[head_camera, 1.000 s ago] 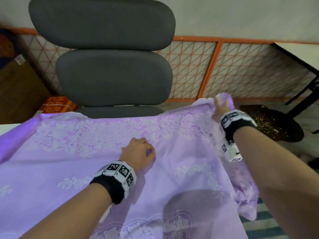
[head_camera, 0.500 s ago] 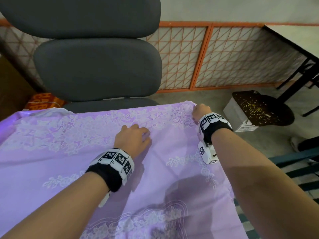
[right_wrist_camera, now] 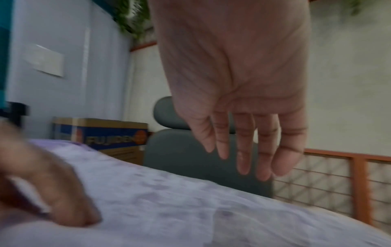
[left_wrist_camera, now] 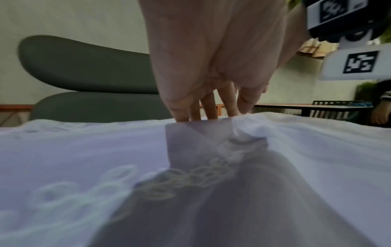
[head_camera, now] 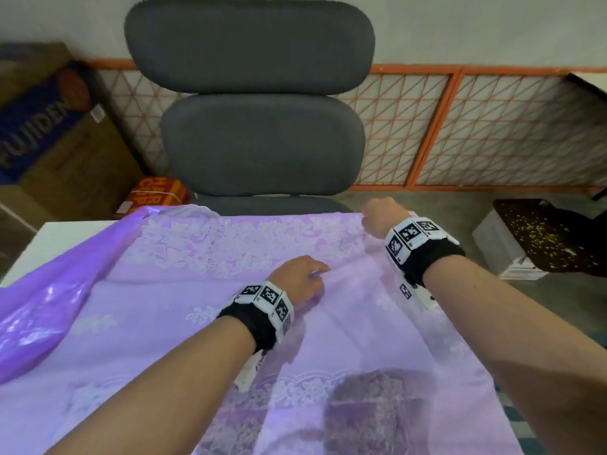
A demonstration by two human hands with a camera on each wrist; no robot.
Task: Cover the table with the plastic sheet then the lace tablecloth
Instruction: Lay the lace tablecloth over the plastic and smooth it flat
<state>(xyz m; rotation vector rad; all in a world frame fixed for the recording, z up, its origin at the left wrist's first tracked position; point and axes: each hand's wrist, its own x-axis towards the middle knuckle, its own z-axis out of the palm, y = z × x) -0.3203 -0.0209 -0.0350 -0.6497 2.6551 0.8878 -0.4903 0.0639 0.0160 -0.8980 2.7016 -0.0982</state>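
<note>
**Mostly covered: lace lying over plastic on the table**

One lace cloth (head_camera: 230, 257) is lying across the table (head_camera: 62, 234), over one purple plastic sheet (head_camera: 49, 303) that is showing bunched along the left side; a white corner of the table is peeking out at far left. The left hand (head_camera: 297, 277) is resting on the lace near the middle, its fingers (left_wrist_camera: 209, 107) pressing straight down into a small pucker of cloth, gripping nothing. The right hand (head_camera: 382, 216) is sitting at the far right corner of the lace; from the wrist view its fingers (right_wrist_camera: 243, 150) are hanging loose and straight above the cloth, holding nothing.

One grey chair (head_camera: 259, 126) is standing pushed against the far edge, its seat tucked just beyond the cloth. Two cardboard boxes are waiting at left: a large one (head_camera: 59, 136) and a small orange one (head_camera: 154, 193). An orange lattice fence (head_camera: 476, 126) is running behind. One white box (head_camera: 512, 244) under a dark speckled cover is sitting on the floor at right, well apart from the table.
</note>
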